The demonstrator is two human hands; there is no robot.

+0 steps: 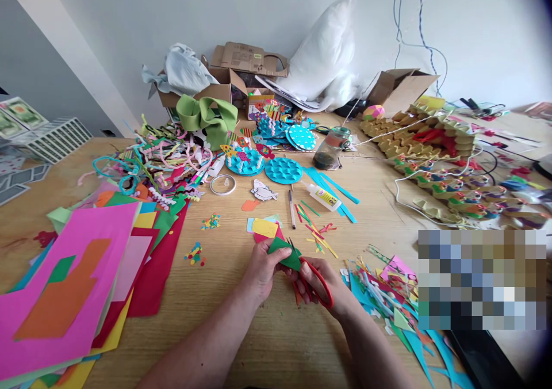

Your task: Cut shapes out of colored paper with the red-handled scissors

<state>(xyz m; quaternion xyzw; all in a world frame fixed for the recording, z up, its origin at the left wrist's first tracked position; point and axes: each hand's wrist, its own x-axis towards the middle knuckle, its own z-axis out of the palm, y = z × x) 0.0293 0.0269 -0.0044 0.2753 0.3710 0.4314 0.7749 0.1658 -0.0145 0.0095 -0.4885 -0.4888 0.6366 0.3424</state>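
Note:
Between the thumb and fingers of my left hand [264, 268] is a piece of green paper [282, 252]. My right hand [321, 279] grips red-handled scissors [323, 288], their blades at the green paper's right side. An orange bit shows under the right fingers, partly hidden. Just beyond the hands lie small sheets of yellow paper [264, 228], red and light blue paper. Farther back are a white fish cutout [264, 190], an orange paper shape [250, 205], a pen [292, 209] and thin coloured paper strips [317, 233].
Stacked coloured sheets [103, 228] cover the left side. Confetti piles [196, 255] lie nearer the middle. A glue bottle [324, 197], tape roll [223, 185], blue scalloped discs [283, 171] and a glass jar [330, 150] stand behind. Paper scraps [379, 291] and egg cartons [414, 130] occupy the right.

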